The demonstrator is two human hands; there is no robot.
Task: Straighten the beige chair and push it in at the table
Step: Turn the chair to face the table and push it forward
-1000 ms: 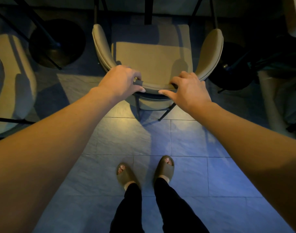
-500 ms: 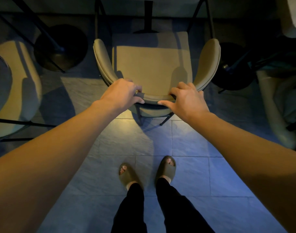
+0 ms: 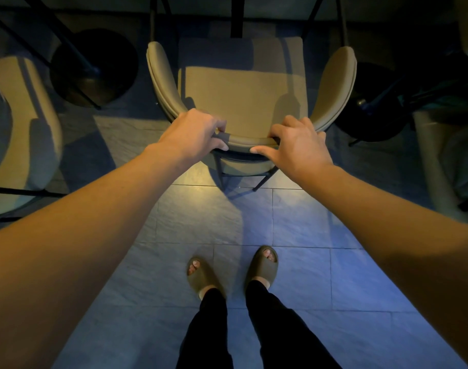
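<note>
The tiled floor (image 3: 195, 219) fills the lower half of the frame, and its grout lines are my first worry: the beige chair (image 3: 243, 91) sits in the upper centre with its thin dark legs (image 3: 264, 178) just above a joint, and if a leg catches there while I push, I judge the chair will tip forward or twist instead of sliding.

The table (image 3: 254, 6) is only a dark edge along the top of the frame, with its post (image 3: 237, 20) dropping behind the seat. The front of the seat lies in its shadow, so I cannot tell how much room is left. Push too hard and the armrests or the seat could knock the post or the underside.

Another beige chair (image 3: 25, 129) stands at the left edge and a round black base (image 3: 94, 67) in the upper left; a second black base (image 3: 371, 102) sits just beside the right armrest. If my push goes uneven, the chair could swing and clip that one.

My left hand (image 3: 193, 134) wraps the curved top of the backrest, fingers curled over and thumb underneath. My right hand (image 3: 299, 145) holds the same rim, fingers over, thumb (image 3: 262, 151) stretched along the near face. Both sit close to the middle, so I have little leverage against a twist.

My sandalled feet (image 3: 233, 270) stand well back, so leaning could overbalance me.
</note>
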